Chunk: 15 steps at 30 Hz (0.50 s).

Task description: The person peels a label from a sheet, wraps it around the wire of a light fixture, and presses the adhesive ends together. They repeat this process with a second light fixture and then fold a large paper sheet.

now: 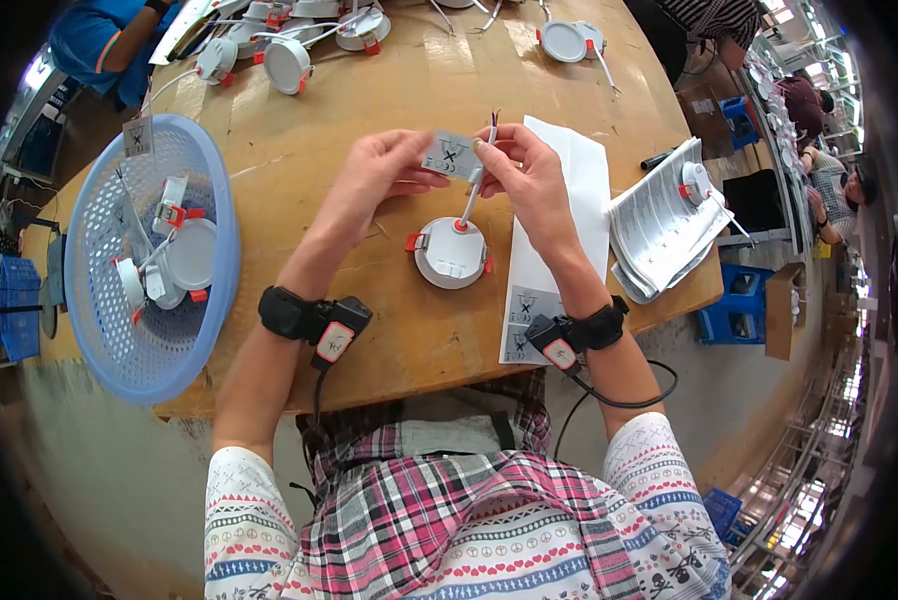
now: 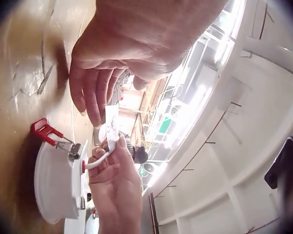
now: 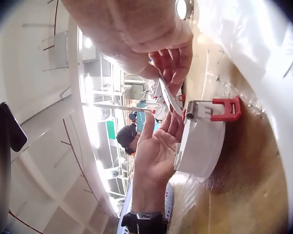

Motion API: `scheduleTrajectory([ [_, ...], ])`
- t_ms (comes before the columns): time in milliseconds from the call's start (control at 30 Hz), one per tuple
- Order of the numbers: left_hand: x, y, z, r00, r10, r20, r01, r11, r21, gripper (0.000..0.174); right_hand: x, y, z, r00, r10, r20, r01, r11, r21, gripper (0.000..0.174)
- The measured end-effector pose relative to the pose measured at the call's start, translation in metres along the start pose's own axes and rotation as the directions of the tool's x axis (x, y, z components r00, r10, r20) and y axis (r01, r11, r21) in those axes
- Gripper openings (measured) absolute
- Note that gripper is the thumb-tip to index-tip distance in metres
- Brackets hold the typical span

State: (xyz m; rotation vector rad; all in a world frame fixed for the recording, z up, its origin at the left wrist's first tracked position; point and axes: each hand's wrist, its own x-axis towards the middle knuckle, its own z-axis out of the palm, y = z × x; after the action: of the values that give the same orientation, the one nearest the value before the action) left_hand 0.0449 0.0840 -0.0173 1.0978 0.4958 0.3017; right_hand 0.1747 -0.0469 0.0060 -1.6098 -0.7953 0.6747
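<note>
A white round lamp (image 1: 451,256) with red clips lies on the table, its white cable (image 1: 472,198) rising to the right hand (image 1: 531,175). That hand pinches the cable together with a silver printed label (image 1: 450,156), which sticks out toward the left. Beside the label's left end is the left hand (image 1: 384,168), its thumb apart from its fingers in the right wrist view (image 3: 156,148). The left wrist view shows the label (image 2: 112,127) between the right hand's (image 2: 116,180) thumb and fingers, above the lamp (image 2: 58,180); the left hand's fingers (image 2: 91,92) extend loosely beside it.
A blue basket (image 1: 231,250) holding several lamps stands at left. More lamps (image 1: 287,67) lie at the table's far side. Right of the hands are a white sheet with labels (image 1: 581,180) and a stack of printed sheets (image 1: 664,235) with a lamp (image 1: 696,180) on top.
</note>
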Motion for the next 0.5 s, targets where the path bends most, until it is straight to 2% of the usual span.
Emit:
scheduleTrajectory([
  [67, 0.0022, -0.0050, 0.0033, 0.999, 0.047, -0.006, -0.046, 0.993, 0.108, 0.025, -0.0002, -0.0003, 0.0007, 1.000, -0.006, 0.001, 0.006, 1.000, -0.006, 0.019],
  [167, 0.0059, -0.0093, -0.0028, 1.000, 0.025, 0.005, -0.025, 0.997, 0.079, 0.017, -0.0010, 0.0008, 0.0008, 1.000, -0.015, -0.009, 0.015, 0.999, -0.030, 0.019],
  [300, 0.0051, -0.0092, -0.0024, 0.999, 0.053, -0.006, -0.053, 0.994, 0.091, 0.017, -0.0017, 0.0027, 0.0056, 0.998, -0.031, -0.052, 0.029, 0.999, -0.040, 0.019],
  [400, 0.0043, -0.0082, -0.0014, 0.998, 0.057, -0.017, -0.055, 0.995, 0.079, 0.018, -0.0011, 0.0018, 0.0041, 1.000, 0.014, -0.009, -0.014, 1.000, 0.014, 0.020],
  [500, 0.0047, -0.0089, -0.0016, 0.998, 0.060, -0.013, -0.059, 0.995, 0.076, 0.018, -0.0022, 0.0023, 0.0019, 0.999, -0.002, 0.047, 0.003, 1.000, -0.027, 0.024],
])
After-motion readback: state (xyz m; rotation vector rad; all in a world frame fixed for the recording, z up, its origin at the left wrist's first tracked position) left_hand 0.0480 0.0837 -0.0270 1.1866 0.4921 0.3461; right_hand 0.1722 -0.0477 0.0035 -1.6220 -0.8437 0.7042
